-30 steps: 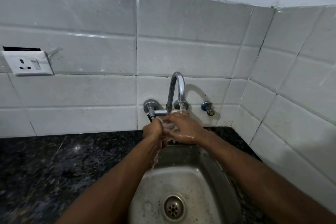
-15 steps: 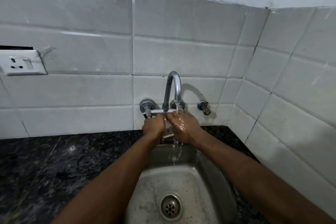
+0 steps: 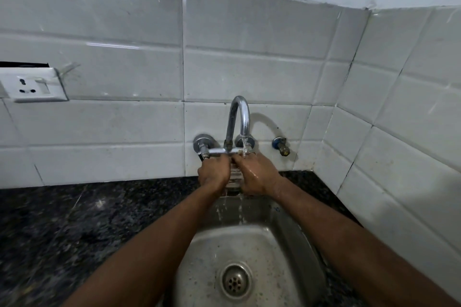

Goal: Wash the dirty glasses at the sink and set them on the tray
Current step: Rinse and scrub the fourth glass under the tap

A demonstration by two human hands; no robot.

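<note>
**Glass mid-rinse under the tap; tray out of frame**

Change over the last second: both hands have come up from above the basin to right under the spout. The right hand (image 3: 258, 177) no longer covers the top, so the glass (image 3: 234, 177) now shows between the two hands. Water from the tap (image 3: 240, 117) hits the right hand's fingertips and runs off below into the sink (image 3: 209, 254).

My read: rinse stage, not finished, and no sign yet of a move toward the tray.

Grip: left hand (image 3: 214, 173) is curled round the glass's left side and the right hand round its right. The glass is held in the air, just below the spout and above the sink's back edge.

Counts:
- 1 glass; other dirty ones not visible
- 2 hands, both on it
- 1 tap, 1 spare valve (image 3: 282, 146)
- 1 sink, 1 drain (image 3: 235, 280)
- 1 wall socket (image 3: 32, 85)
- 1 dark stone table (image 3: 74, 232)
- 0 trays in view
</note>
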